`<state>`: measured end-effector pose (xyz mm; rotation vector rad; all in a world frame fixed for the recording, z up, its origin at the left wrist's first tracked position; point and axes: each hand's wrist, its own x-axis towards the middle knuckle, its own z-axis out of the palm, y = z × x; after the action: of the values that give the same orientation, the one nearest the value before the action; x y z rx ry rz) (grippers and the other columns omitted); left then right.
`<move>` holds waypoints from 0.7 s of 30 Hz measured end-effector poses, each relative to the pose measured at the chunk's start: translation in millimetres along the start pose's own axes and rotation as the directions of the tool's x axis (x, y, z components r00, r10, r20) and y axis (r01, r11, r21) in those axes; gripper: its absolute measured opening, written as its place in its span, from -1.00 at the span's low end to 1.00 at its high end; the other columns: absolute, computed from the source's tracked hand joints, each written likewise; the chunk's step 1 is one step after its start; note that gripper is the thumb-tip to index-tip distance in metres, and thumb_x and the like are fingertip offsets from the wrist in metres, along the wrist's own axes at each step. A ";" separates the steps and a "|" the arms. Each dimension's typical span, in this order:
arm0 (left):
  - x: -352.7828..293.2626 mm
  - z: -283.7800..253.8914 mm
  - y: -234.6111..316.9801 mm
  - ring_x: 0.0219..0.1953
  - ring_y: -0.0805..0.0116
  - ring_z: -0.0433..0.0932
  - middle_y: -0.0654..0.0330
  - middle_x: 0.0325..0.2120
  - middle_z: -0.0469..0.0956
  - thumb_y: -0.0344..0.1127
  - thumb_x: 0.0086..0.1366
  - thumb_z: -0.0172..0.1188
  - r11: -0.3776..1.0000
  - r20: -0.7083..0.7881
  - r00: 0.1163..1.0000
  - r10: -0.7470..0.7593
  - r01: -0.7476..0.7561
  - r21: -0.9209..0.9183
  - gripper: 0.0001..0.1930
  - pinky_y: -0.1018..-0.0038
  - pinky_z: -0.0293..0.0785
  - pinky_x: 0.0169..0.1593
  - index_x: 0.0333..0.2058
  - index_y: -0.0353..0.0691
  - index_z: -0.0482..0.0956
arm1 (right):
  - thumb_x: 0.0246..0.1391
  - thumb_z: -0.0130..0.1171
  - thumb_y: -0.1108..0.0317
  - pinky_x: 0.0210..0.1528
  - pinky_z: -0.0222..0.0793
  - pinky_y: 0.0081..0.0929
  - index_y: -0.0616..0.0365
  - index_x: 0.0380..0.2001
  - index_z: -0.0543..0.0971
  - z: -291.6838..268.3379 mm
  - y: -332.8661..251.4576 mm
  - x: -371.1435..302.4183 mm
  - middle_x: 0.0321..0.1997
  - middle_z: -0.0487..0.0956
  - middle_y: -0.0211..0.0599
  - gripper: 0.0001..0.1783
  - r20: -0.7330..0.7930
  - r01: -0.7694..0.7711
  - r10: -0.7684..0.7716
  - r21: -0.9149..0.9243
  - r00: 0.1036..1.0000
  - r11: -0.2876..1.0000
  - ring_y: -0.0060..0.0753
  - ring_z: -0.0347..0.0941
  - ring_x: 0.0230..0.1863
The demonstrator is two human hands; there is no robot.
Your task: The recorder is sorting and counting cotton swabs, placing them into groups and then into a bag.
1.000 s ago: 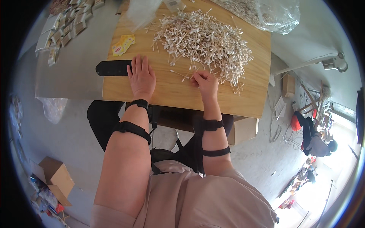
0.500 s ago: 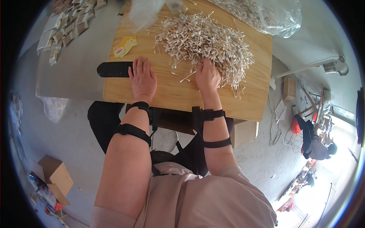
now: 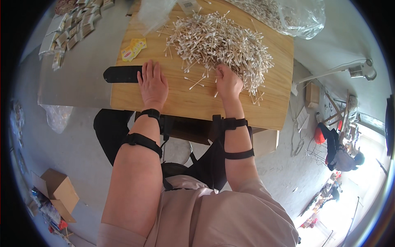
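Observation:
A large loose heap of cotton swabs [image 3: 218,39] lies on the wooden tabletop [image 3: 185,103]. At its near edge my right hand [image 3: 229,82] has its fingers curled and pinched among the swabs; the fingertips are partly hidden, and a swab end pokes out below the hand. A few stray swabs [image 3: 195,82] rest on the wood between my hands. My left hand [image 3: 154,84] lies flat, fingers stretched out, its fingertips touching the end of a flat black strip [image 3: 122,74]. Yellow printed cards [image 3: 133,49] sit just beyond that strip.
On the grey surface at the left, many small packs [image 3: 74,31] are piled. A clear plastic bag [image 3: 302,18] with more swabs stands at the far right, and another thin bag [image 3: 152,14] at the back. A lamp [image 3: 362,71] juts in from the right. An open carton [image 3: 61,191] is on the floor.
My right hand has shifted slightly to the right along the heap's near edge, its fingers more curled. The left hand stays flat in its place.

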<state>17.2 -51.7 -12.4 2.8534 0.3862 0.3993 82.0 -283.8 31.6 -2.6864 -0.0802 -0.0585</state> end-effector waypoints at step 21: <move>-0.6 0.2 0.9 0.31 0.17 0.10 0.15 0.23 0.22 -0.22 0.33 -0.08 1.000 0.031 0.999 -0.026 0.026 -0.010 -0.60 0.07 -0.07 0.34 0.13 -0.13 0.35 | 0.09 0.16 0.26 -0.40 0.41 -0.37 -0.07 -0.31 0.65 0.3 0.4 4.7 -0.47 0.61 -0.25 -0.87 -0.176 0.059 -0.030 0.158 0.984 0.986 -0.22 0.54 -0.45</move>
<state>16.9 -52.7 -12.4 2.8375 0.4137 0.3509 86.7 -283.7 31.4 -2.5051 -0.0872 -0.2871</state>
